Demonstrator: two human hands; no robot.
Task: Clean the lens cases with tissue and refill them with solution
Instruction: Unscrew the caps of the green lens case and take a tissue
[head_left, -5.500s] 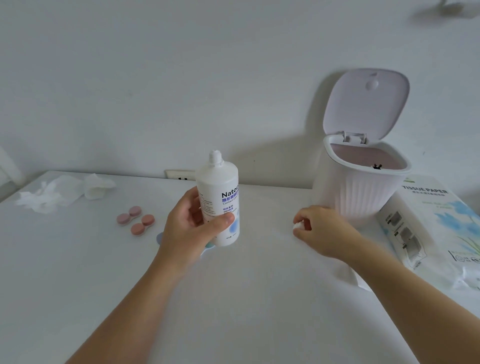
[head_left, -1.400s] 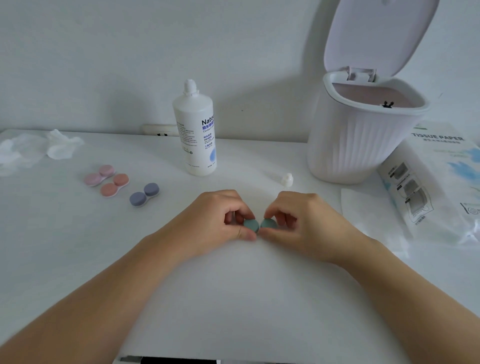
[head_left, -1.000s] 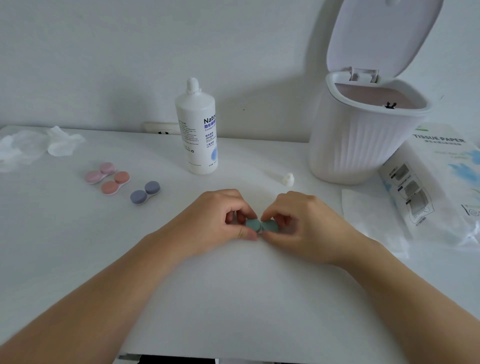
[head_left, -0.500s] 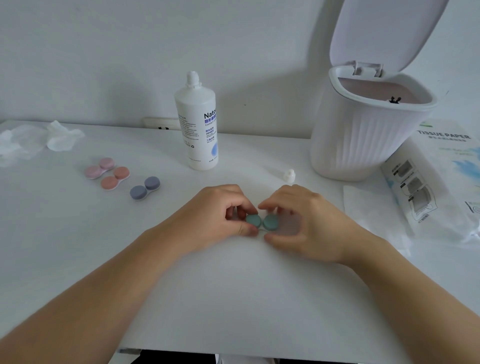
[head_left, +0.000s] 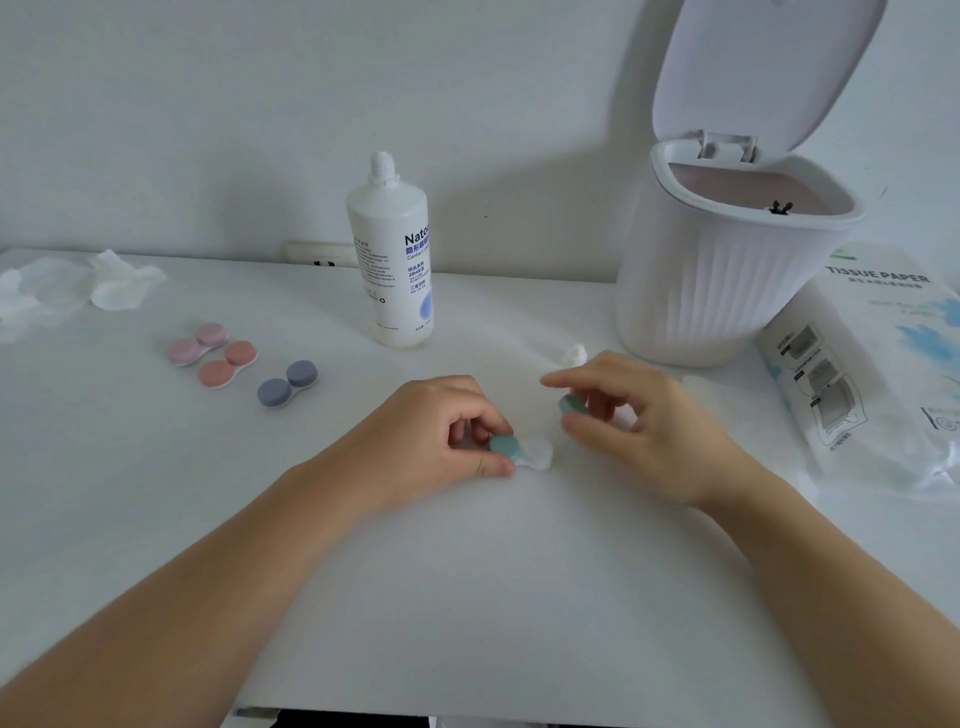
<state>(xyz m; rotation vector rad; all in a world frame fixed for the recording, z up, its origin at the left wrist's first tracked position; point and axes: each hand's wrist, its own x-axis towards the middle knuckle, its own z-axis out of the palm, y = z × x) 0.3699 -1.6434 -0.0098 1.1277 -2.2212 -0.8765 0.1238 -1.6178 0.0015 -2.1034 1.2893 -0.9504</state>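
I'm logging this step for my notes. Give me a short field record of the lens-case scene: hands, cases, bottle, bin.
left hand: holds teal case on the table
right hand: pinches removed teal cap
open well: uncovered, right side
other cases: pink, orange, purple, capped
solution bottle: upright, uncapped
bottle cap: on table
bin: lid open

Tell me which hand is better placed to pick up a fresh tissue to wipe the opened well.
Right, probably. The right hand is nearer the tissue pack, though it pinches the removed teal cap and must set it down. The left hand steadies the teal lens case.
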